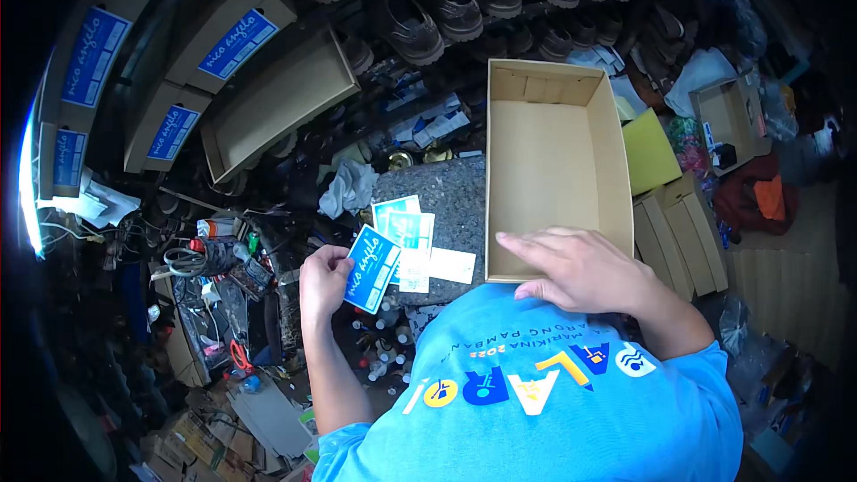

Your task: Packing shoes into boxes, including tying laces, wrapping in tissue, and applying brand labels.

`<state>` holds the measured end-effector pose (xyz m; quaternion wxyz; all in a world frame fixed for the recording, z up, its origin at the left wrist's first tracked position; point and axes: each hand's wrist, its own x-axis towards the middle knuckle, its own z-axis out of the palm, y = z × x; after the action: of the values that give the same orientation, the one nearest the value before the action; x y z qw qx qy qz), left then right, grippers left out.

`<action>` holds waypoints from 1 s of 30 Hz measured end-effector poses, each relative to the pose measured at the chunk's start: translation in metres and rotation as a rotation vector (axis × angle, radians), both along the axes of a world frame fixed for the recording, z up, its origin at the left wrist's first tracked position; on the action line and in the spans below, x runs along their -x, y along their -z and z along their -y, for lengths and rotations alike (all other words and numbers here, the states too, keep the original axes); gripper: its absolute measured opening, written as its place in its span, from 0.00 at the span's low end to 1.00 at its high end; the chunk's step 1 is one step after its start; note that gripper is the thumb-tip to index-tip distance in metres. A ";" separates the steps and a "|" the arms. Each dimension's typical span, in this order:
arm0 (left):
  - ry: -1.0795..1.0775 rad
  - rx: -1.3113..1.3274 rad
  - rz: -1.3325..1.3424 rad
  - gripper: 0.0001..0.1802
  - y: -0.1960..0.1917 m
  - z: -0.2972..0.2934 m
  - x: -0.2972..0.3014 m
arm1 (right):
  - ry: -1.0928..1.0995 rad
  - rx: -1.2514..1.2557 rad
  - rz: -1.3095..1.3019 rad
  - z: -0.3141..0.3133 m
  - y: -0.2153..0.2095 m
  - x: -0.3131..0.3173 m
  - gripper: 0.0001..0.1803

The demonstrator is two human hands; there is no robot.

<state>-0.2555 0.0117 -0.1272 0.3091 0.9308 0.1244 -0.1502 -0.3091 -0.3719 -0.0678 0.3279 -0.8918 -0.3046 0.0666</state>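
Note:
My left hand (325, 284) pinches the edge of a blue label (372, 270) with white print. Beside it, more blue and white labels (416, 230) and small white slips (452, 265) lie overlapping on a dark, speckled work surface (446, 186). An open, empty brown cardboard box (558, 156) sits to the right, its inside facing up. My right hand (576, 268) rests over the box's near edge, fingers stretched out and apart, gripping nothing. The palm side of that hand is hidden.
Brown shoe boxes with blue labels (201, 71) are stacked at the left, near an open box part (281, 107). Several dark shoes (411, 25) line a shelf at the back. A yellow-green piece (651, 150) and folded cardboard (683, 232) lie right. Small bottles (384, 357) stand below the work surface.

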 end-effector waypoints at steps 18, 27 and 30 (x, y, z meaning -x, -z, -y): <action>0.574 0.538 0.664 0.13 -0.126 0.098 0.002 | 0.175 -0.604 0.144 -0.038 -0.055 -0.018 0.19; 0.658 0.582 1.167 0.23 -0.110 0.172 0.006 | 0.463 -0.678 0.453 -0.027 -0.038 -0.006 0.10; 0.585 0.902 1.013 0.23 -0.106 0.197 0.014 | 0.400 -0.779 0.458 -0.031 -0.032 0.001 0.15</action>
<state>-0.2697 -0.1855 -0.0211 0.6287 0.6637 -0.3607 0.1850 -0.3105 -0.3412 -0.0353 0.5679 -0.7356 -0.1937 -0.3144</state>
